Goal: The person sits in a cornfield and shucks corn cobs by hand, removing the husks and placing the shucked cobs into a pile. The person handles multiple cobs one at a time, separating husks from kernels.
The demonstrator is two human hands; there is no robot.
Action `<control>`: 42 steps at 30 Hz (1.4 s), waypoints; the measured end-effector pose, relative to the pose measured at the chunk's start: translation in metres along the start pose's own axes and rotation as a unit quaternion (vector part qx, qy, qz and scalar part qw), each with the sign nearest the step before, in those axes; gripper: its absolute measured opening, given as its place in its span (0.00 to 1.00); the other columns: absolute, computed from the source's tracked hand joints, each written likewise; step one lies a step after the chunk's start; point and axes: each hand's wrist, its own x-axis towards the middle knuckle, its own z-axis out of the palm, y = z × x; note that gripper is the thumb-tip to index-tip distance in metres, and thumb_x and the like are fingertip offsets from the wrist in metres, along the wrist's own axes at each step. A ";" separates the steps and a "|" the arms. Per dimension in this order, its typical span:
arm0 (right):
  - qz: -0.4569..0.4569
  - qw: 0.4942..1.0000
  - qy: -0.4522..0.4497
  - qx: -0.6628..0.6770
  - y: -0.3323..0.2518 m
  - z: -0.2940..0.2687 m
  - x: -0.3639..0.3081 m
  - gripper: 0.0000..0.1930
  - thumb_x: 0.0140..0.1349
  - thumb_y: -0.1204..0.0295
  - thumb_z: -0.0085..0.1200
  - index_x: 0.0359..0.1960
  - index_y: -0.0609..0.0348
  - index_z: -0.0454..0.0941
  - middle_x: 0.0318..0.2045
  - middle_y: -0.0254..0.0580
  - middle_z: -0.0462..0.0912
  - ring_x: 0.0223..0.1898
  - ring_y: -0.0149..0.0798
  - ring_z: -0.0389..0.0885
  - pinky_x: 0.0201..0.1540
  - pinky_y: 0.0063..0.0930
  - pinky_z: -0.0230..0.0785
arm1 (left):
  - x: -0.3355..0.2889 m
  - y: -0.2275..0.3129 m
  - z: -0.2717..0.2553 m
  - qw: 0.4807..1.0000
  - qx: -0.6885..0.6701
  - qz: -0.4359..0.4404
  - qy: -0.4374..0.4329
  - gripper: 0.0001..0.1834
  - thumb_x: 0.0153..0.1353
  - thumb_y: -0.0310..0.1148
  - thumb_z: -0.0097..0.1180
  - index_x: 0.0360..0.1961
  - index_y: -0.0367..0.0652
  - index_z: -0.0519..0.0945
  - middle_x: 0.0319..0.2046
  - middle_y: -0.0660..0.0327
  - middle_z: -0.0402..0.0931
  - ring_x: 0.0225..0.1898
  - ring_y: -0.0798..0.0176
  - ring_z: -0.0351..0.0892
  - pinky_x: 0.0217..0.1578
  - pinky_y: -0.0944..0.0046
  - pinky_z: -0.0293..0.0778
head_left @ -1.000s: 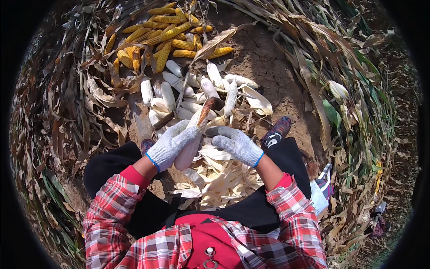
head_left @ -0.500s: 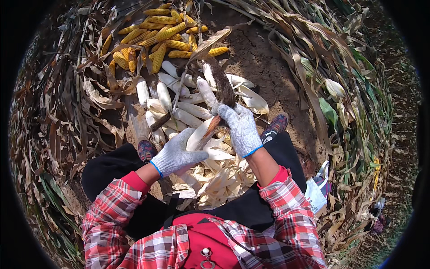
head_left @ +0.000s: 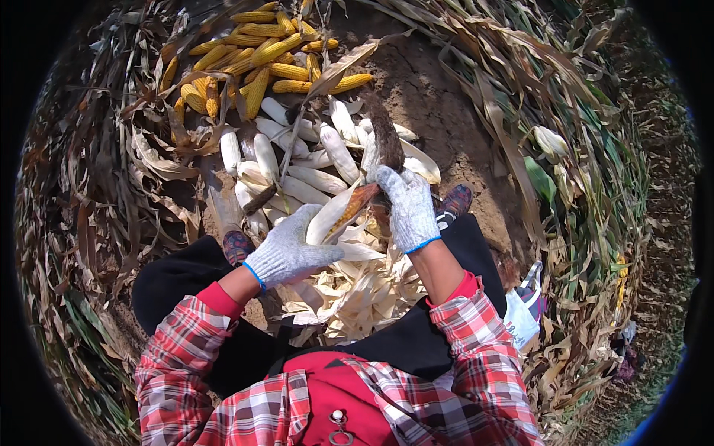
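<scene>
My left hand [head_left: 290, 249], in a white knit glove with blue cuff edging, is closed around the base of a partly husked corn ear [head_left: 346, 212]. Yellow-orange kernels show along one side of it, with pale husk on the other. At the ear's tip my right hand [head_left: 409, 208], gloved alike, is closed on peeled-back husk ending in dark brown silk [head_left: 385, 137]. Its fingertips are partly hidden by the husk. Just beyond both hands lie several pale ears still in husk [head_left: 316, 178]. Loose stripped husks [head_left: 361, 297] lie between my legs.
Bare yellow corn ears [head_left: 260, 56] are heaped at the far left. Dry stalks and leaves bank up on the left [head_left: 89, 186] and right [head_left: 565, 126]. A white bag [head_left: 522, 316] sits by my right knee. Brown soil [head_left: 454, 126] shows between the piles.
The husk has been pulled open further, so more yellow kernels now show. My right hand has shifted slightly right and away from the ear's tip, taking the husk and silk along.
</scene>
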 end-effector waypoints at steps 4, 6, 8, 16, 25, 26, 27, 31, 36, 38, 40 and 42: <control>-0.008 0.999 0.024 -0.037 -0.002 -0.005 -0.002 0.10 0.64 0.67 0.58 0.36 0.62 0.84 0.27 0.31 0.83 0.27 0.24 0.76 0.32 0.21 0.68 | 0.001 0.001 0.001 1.000 -0.024 0.003 -0.001 0.37 0.48 0.46 0.71 0.55 0.36 0.72 0.44 0.50 0.80 0.45 0.59 0.81 0.47 0.60 0.76; -0.004 0.999 0.032 -0.022 0.002 -0.011 0.000 0.09 0.64 0.68 0.58 0.34 0.61 0.83 0.25 0.30 0.81 0.24 0.24 0.74 0.29 0.21 0.67 | 0.002 0.005 0.001 0.999 -0.026 0.000 -0.018 0.36 0.48 0.46 0.71 0.54 0.37 0.73 0.42 0.49 0.80 0.43 0.59 0.81 0.45 0.60 0.76; 0.011 0.999 0.037 -0.029 0.000 -0.017 -0.001 0.09 0.64 0.68 0.58 0.33 0.61 0.83 0.24 0.30 0.80 0.24 0.24 0.73 0.29 0.21 0.66 | 0.003 0.004 0.001 1.000 -0.013 -0.003 -0.026 0.35 0.49 0.46 0.71 0.53 0.37 0.73 0.41 0.49 0.81 0.42 0.60 0.81 0.44 0.60 0.77; -0.196 0.956 0.215 0.029 -0.072 -0.155 0.024 0.10 0.64 0.66 0.58 0.35 0.60 0.81 0.34 0.40 0.84 0.35 0.34 0.79 0.43 0.29 0.70 | -0.008 -0.030 0.000 0.980 0.159 -0.074 -0.091 0.40 0.45 0.51 0.69 0.54 0.37 0.74 0.42 0.44 0.80 0.45 0.46 0.81 0.48 0.55 0.75; 0.274 0.607 0.051 -0.745 -0.032 -0.339 -0.059 0.45 0.51 0.38 0.62 0.66 0.53 0.67 0.63 0.57 0.71 0.65 0.55 0.68 0.67 0.43 0.60 | 0.004 -0.034 -0.006 0.998 -0.022 -0.044 0.028 0.29 0.50 0.43 0.70 0.48 0.35 0.77 0.37 0.56 0.80 0.38 0.63 0.79 0.42 0.62 0.75; 0.344 0.560 0.033 -0.753 -0.025 -0.354 -0.071 0.48 0.49 0.36 0.63 0.68 0.49 0.65 0.63 0.55 0.71 0.65 0.54 0.68 0.67 0.46 0.60 | 0.006 -0.034 -0.003 0.999 -0.018 -0.037 0.033 0.30 0.50 0.43 0.70 0.49 0.34 0.76 0.38 0.56 0.80 0.38 0.64 0.79 0.43 0.62 0.75; 0.362 0.548 0.057 -0.752 -0.020 -0.361 -0.079 0.50 0.47 0.35 0.64 0.68 0.50 0.64 0.64 0.54 0.70 0.66 0.54 0.66 0.67 0.49 0.59 | 0.006 -0.032 -0.001 0.998 -0.031 -0.039 0.027 0.30 0.51 0.42 0.70 0.50 0.34 0.76 0.38 0.56 0.80 0.39 0.63 0.79 0.43 0.62 0.75; 0.172 0.672 0.244 -0.678 -0.027 -0.390 -0.094 0.34 0.56 0.47 0.63 0.58 0.56 0.74 0.54 0.55 0.79 0.56 0.52 0.78 0.58 0.40 0.69 | 0.006 -0.023 0.001 0.996 -0.067 -0.053 0.015 0.30 0.54 0.41 0.68 0.52 0.33 0.74 0.40 0.57 0.80 0.40 0.64 0.78 0.44 0.64 0.74; -0.115 0.755 0.244 -0.597 -0.078 -0.321 -0.048 0.17 0.60 0.62 0.61 0.45 0.61 0.81 0.44 0.51 0.84 0.46 0.47 0.83 0.52 0.35 0.72 | 0.007 -0.030 -0.002 0.966 -0.253 -0.044 0.027 0.25 0.68 0.46 0.54 0.57 0.37 0.71 0.39 0.64 0.76 0.35 0.74 0.75 0.34 0.74 0.73; -0.114 0.863 0.154 -0.468 -0.092 -0.236 -0.027 0.16 0.62 0.66 0.60 0.47 0.62 0.80 0.42 0.45 0.85 0.45 0.36 0.82 0.49 0.29 0.73 | 0.007 -0.031 -0.004 0.943 -0.326 -0.059 0.016 0.25 0.71 0.48 0.50 0.56 0.38 0.71 0.38 0.64 0.76 0.32 0.72 0.76 0.34 0.72 0.75; -0.117 0.911 0.020 -0.396 -0.095 -0.152 -0.021 0.18 0.63 0.64 0.60 0.49 0.62 0.79 0.44 0.44 0.85 0.46 0.35 0.82 0.51 0.29 0.72 | 0.011 -0.031 -0.005 0.950 -0.310 -0.029 0.018 0.24 0.71 0.48 0.50 0.56 0.38 0.72 0.38 0.64 0.76 0.33 0.72 0.76 0.34 0.71 0.75; -0.118 0.883 -0.105 -0.442 -0.096 -0.067 -0.023 0.21 0.63 0.60 0.59 0.51 0.62 0.78 0.47 0.47 0.83 0.50 0.42 0.81 0.54 0.32 0.71 | 0.009 -0.034 -0.005 0.943 -0.332 -0.027 0.022 0.23 0.71 0.47 0.50 0.55 0.38 0.72 0.37 0.64 0.76 0.33 0.72 0.76 0.35 0.71 0.75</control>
